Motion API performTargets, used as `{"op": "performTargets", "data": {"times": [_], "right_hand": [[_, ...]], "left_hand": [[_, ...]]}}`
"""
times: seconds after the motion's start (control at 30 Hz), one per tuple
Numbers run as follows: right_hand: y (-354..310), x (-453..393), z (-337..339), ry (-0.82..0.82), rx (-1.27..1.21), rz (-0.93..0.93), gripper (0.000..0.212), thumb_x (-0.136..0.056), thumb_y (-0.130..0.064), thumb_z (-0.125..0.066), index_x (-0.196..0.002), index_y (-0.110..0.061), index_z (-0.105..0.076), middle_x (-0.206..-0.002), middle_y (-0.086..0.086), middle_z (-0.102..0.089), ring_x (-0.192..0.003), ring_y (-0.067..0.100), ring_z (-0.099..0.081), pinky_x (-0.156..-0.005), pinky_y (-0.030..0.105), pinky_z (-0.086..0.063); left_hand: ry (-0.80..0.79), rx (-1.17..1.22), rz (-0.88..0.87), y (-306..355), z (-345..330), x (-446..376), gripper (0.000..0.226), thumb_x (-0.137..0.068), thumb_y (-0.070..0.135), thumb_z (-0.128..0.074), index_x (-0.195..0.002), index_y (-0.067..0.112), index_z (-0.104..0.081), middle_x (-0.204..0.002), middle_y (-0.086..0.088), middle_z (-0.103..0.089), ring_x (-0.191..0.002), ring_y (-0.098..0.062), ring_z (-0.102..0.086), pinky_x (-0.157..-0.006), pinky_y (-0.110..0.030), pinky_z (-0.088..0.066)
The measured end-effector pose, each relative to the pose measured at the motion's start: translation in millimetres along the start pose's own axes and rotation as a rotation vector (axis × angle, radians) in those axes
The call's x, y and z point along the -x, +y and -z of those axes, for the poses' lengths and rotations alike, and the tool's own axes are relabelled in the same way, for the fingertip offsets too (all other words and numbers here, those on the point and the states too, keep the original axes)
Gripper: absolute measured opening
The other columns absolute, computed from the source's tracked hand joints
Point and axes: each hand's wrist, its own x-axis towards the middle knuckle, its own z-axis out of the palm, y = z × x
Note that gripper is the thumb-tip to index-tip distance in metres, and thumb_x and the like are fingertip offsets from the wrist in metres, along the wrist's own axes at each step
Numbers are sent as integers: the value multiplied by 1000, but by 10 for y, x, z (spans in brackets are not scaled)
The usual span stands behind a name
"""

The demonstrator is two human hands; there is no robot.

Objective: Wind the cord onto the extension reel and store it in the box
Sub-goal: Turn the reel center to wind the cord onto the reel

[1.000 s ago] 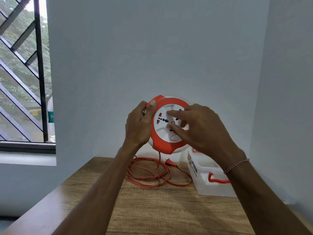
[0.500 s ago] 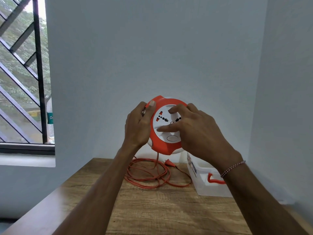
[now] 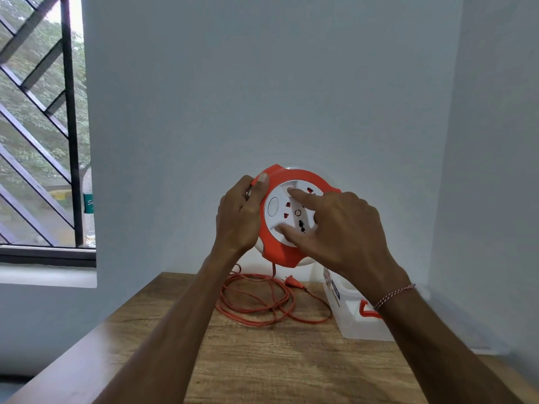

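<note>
Left hand [image 3: 239, 215] grips the round orange-and-white plastic extension reel [image 3: 280, 252]; right hand [image 3: 335, 228] presses straight fingers on its face. Loose orange cord [image 3: 256, 298] and clear plastic box [image 3: 350, 319] lie on the wooden table [image 3: 262, 368]; label unreadable.

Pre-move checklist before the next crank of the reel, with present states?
1. Left hand grips the orange and white round extension reel by its rim: ok.
2. Right hand fingers on the white socket face: ok.
3. Loose orange cord on the wooden table, not yet wound: not ok.
4. Orange plug lies free of the coils: ok.
5. Clear plastic box open: cannot tell.
</note>
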Motion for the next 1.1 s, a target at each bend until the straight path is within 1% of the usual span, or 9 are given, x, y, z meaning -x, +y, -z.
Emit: {"op": "performTargets", "data": {"times": [0.13,0.23,0.33,0.43,0.5,0.57,0.7,0.83,1.1], "right_hand": [[46,-33,-17,-18,-19,32,66,-82,-71,-47,-133,-29,-54,-100,0,-73,-83,20,-69,-72,33,-56],[83,-30,4,-19,-20,84,57,-84,-63,-53,-129,-29,-58,-100,1,-73,-87,20,-65,-68,31,-52],[100,-39,46,-3,-80,175,36,-79,-34,-74,-113,-23,-69,-106,4,-70,-94,23,-59,-68,34,-55],[78,-54,93,-145,-61,234,38,-67,-17,-85,-102,-26,-74,-128,7,-60,-115,28,-51,-81,44,-54],[52,-51,100,-222,-16,222,50,-67,-17,-86,-111,-34,-70,-142,5,-48,-128,28,-40,-91,47,-50],[36,-47,92,-234,37,227,58,-66,-19,-86,-116,-40,-66,-144,3,-45,-129,28,-38,-91,46,-50],[21,-37,107,-218,126,209,63,-63,-25,-87,-118,-45,-63,-136,4,-53,-118,30,-46,-82,43,-50],[9,-15,96,-186,137,193,67,-65,-39,-83,-126,-47,-56,-133,7,-53,-112,29,-48,-80,40,-48],[51,28,49,-77,90,129,56,-71,-49,-65,-126,-44,-57,-109,8,-61,-95,24,-57,-68,35,-51]], "left_hand": [[1,18,6,4,8,-2,58,-94,66,-40,-91,14,-64,-81,-3,-73,-74,-29,-72,-75,-59,-61],[13,25,15,-4,19,-4,60,-94,66,-40,-93,12,-63,-81,-5,-73,-75,-32,-71,-75,-60,-60],[13,24,17,-14,22,-5,59,-94,65,-40,-93,11,-63,-81,-5,-73,-74,-31,-71,-75,-59,-61],[6,8,15,-4,2,-3,55,-94,63,-38,-96,15,-65,-84,2,-74,-74,-23,-72,-75,-52,-63],[4,13,0,-5,-13,-4,51,-95,62,-39,-90,18,-63,-80,5,-71,-71,-19,-70,-70,-44,-61],[4,14,-13,-12,-24,-7,49,-95,62,-39,-85,19,-60,-77,5,-69,-69,-18,-67,-67,-41,-57],[-3,-3,-3,-37,-35,-5,50,-94,63,-39,-89,19,-61,-83,2,-72,-75,-23,-71,-74,-47,-62],[3,3,5,-23,-14,0,53,-94,64,-39,-93,17,-64,-86,-1,-74,-78,-26,-74,-76,-57,-62],[-9,25,6,-12,-13,-1,50,-96,61,-42,-91,16,-64,-83,-1,-74,-74,-24,-74,-75,-55,-63]]}}
